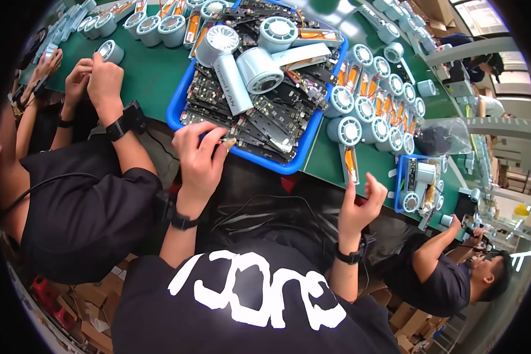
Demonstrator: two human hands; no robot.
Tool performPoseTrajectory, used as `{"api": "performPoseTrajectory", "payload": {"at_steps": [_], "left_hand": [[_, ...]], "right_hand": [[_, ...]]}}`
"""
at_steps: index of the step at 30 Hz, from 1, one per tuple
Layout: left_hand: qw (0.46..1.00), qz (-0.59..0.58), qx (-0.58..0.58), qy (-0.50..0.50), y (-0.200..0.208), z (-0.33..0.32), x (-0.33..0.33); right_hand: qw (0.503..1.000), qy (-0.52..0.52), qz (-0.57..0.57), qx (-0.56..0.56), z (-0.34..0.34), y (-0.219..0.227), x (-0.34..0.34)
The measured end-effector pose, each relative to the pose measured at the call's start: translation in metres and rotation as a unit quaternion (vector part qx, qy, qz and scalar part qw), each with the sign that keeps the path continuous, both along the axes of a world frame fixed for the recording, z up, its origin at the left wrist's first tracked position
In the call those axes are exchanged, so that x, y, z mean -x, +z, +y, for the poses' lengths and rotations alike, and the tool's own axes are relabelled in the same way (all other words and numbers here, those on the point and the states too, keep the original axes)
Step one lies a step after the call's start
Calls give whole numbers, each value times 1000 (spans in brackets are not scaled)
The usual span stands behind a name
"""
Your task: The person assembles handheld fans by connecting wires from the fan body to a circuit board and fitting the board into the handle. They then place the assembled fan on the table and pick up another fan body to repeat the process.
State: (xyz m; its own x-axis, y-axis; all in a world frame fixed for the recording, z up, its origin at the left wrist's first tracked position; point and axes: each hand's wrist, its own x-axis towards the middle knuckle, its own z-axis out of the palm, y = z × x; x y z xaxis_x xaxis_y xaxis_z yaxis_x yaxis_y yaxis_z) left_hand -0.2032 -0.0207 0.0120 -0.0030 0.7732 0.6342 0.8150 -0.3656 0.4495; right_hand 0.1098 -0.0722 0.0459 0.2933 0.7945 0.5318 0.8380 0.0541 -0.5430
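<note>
My left hand (199,156) is at the near edge of a blue tray (242,154), its fingers pinched on a small tan piece (229,143) whose kind I cannot make out. Black circuit boards (271,121) fill the tray. On top of them lie light-blue handheld fans: one (227,71) has a closed handle, and another (262,74) has an open handle with wires showing. My right hand (363,206) has thumb and fingers apart. Its thumb tip is by the handle end of an open fan (345,135); I cannot tell whether they touch.
Rows of open fans with orange parts (377,109) stand on the green table (321,159) right of the tray. Farther right are a smaller blue bin (400,189) and a clear plastic bag (448,138). A co-worker's hands (103,82) work close on the left; another person (442,271) sits right.
</note>
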Motion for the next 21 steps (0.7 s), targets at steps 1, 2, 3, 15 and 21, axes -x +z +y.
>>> {"api": "performPoseTrajectory", "payload": {"at_steps": [1,2,3,15,21], "left_hand": [[1000,3,4,-3,-9,-3,1],[999,-18,-45,-7,-22,0,1],[995,-41,-93,-15,-31,5,-1],[818,-474,224,-238,-6,-71,-106],[617,-604,451,-228,-2,-63,-156]], "right_hand": [[1000,-3,3,4,-13,-2,8],[996,74,55,-8,-22,-8,18],[983,148,105,-20,-27,-11,30],[860,358,289,219,-44,-14,45],[961,232,41,144,-55,-14,9]]}}
